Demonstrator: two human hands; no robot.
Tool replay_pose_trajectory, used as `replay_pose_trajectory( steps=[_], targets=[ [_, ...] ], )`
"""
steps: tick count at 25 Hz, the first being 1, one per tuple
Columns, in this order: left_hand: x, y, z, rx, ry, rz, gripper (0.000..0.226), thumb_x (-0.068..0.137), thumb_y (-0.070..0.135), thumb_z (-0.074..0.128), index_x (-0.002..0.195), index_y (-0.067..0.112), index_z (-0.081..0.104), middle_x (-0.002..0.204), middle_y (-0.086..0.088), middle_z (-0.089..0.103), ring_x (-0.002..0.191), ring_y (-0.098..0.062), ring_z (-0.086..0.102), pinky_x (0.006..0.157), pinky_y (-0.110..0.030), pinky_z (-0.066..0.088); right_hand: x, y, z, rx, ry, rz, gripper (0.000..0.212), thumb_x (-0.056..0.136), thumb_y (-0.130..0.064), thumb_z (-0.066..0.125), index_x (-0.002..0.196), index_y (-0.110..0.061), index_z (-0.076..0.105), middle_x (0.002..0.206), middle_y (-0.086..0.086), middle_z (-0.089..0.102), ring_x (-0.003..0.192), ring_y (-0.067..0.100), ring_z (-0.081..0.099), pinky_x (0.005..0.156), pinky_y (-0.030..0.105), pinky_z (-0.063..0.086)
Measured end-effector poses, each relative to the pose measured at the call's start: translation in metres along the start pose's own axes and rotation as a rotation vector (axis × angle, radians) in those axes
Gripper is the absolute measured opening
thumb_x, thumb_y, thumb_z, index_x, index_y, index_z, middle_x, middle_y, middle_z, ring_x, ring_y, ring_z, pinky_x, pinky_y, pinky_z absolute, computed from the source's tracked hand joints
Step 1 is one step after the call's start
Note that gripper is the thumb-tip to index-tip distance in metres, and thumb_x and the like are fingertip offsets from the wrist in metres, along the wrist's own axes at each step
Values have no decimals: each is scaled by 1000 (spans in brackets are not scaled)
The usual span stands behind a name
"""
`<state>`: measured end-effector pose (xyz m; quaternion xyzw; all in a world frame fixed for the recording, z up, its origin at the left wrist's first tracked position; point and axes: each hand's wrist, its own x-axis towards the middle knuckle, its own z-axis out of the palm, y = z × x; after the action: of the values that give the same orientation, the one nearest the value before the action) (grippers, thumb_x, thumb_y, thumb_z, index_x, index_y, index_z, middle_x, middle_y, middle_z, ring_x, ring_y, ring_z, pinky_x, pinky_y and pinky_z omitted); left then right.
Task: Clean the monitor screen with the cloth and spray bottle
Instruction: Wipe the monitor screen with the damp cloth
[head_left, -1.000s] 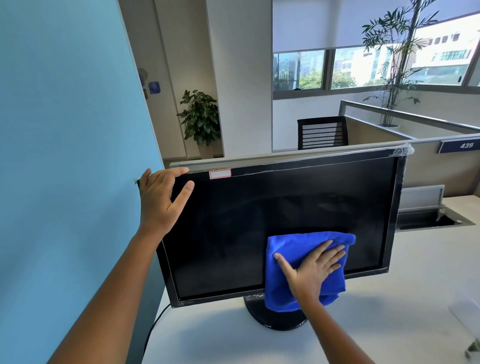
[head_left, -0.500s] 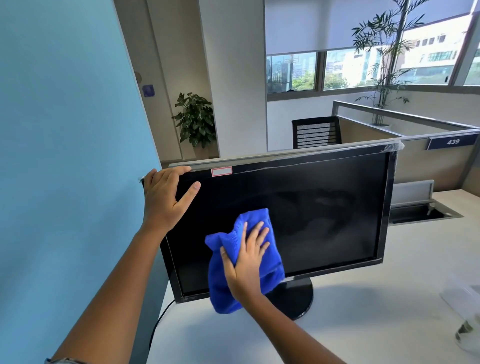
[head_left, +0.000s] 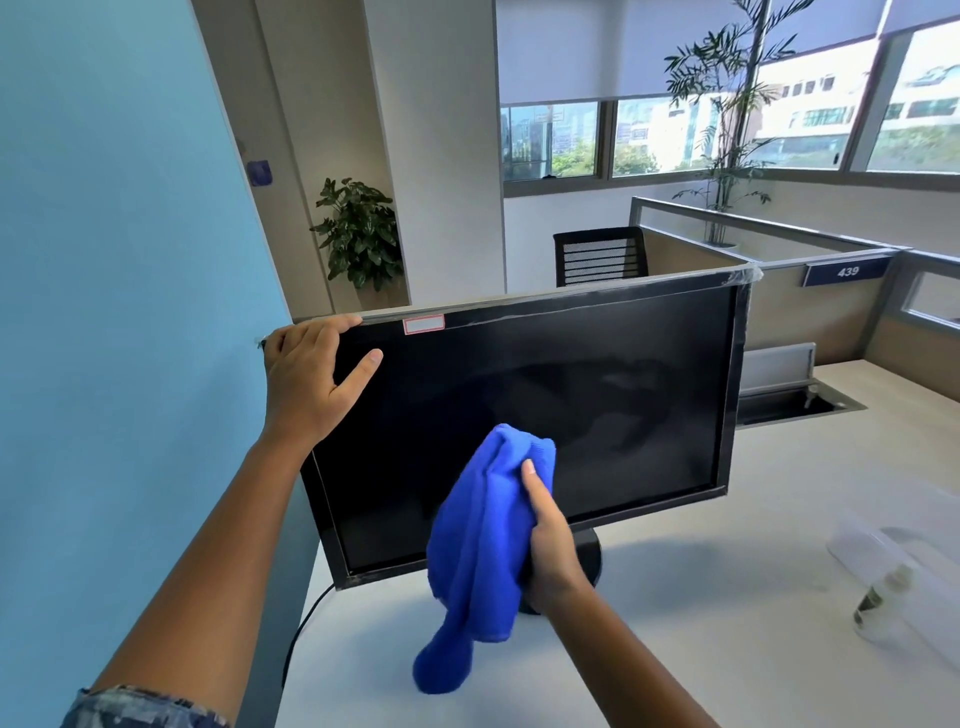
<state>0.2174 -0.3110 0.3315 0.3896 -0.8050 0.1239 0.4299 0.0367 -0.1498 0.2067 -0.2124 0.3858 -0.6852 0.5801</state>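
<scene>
Fingers (head_left: 322, 328) of the left hand (head_left: 304, 384) hook the monitor (head_left: 571, 389) top; the right hand (head_left: 553, 551) clutches the bunched cloth (head_left: 478, 530). Flatten it, wipe lightly.

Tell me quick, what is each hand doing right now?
Left hand: closed, gripping the top left corner of the monitor.
Right hand: closed, holding the bunched blue cloth.

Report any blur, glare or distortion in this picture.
Head view: daylight blows out the windows; the dark monitor screen carries faint reflections; the clear bottle at the right edge is smeared; wide-angle lens tilts the blue partition.
</scene>
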Motion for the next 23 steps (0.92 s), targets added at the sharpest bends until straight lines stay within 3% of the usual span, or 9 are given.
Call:
replay_pose_trajectory(
  steps=[4, 6, 9, 11, 13, 16, 19, 21, 23],
  targets=[
    [0, 1, 0, 28, -36, -1, 54, 87, 54, 38, 119, 14, 54, 110, -7, 64, 108, -27, 51, 100, -39, 25, -13, -11, -42, 315, 20, 15, 50, 85, -54, 54, 113, -17, 69, 115, 12, 69, 107, 32, 64, 91, 48, 48],
    [1, -1, -2, 45, -76, 1, 57, 86, 56, 36, 121, 14, 53, 115, -9, 62, 114, -28, 50, 108, -41, 20, -24, -14, -62, 338, 16, -10, 41, 86, -56, 54, 95, -21, 73, 92, 4, 72, 90, 26, 67, 81, 45, 51],
    [5, -1, -5, 57, -136, -3, 59, 86, 56, 38, 125, 13, 50, 127, -12, 57, 129, -30, 41, 114, -48, 6, -46, -26, -90, 347, 64, 26, 40, 84, -55, 57, 60, -24, 66, 55, -3, 59, 54, 18, 60, 56, 33, 50],
    [4, 7, -5, 66, -136, -22, 58, 86, 52, 43, 129, 13, 47, 136, -12, 51, 138, -31, 29, 114, -52, -1, -59, -37, -114, 351, 44, 72, 45, 87, -54, 53, 61, -22, 70, 56, -2, 63, 55, 19, 64, 54, 33, 52],
    [-2, 24, -2, 64, -89, -54, 62, 86, 52, 45, 135, 13, 40, 143, -11, 44, 142, -30, 18, 113, -52, -6, -69, -55, -145, 250, 67, 54, 43, 89, -54, 51, 77, -21, 76, 74, 2, 72, 71, 22, 70, 61, 36, 54],
    [-20, 69, 9, -20, -6, -72, 66, 87, 53, 44, 140, 14, 32, 146, -10, 40, 144, -27, 11, 112, -40, -14, -85, -95, -197, -247, 166, 5, 49, 76, -62, 58, 99, -21, 73, 97, 2, 75, 93, 17, 70, 75, 33, 51],
    [-45, 128, 36, -142, -20, -44, 66, 87, 51, 45, 141, 15, 32, 148, -7, 38, 144, -25, 12, 112, -33, -16, -96, -116, -230, -1092, -112, 4, 51, 74, -76, 51, 110, -41, 61, 109, -17, 69, 105, 2, 61, 86, 27, 48],
    [-67, 164, 58, -199, -80, -34, 65, 87, 49, 46, 140, 13, 34, 147, -6, 39, 144, -25, 14, 113, -42, -10, -86, -95, -251, -1678, -365, 28, 59, 86, -69, 38, 140, -44, 34, 148, -13, 40, 136, 7, 34, 113, 41, 26],
    [-94, 194, 81, -235, -171, -31, 64, 87, 49, 45, 139, 11, 38, 146, -5, 41, 143, -25, 17, 113, -47, -5, -78, -58, -281, -2022, -487, 90, 77, 88, -71, 25, 151, -33, 2, 160, -1, 2, 147, 21, -1, 117, 53, -2]
  ],
)
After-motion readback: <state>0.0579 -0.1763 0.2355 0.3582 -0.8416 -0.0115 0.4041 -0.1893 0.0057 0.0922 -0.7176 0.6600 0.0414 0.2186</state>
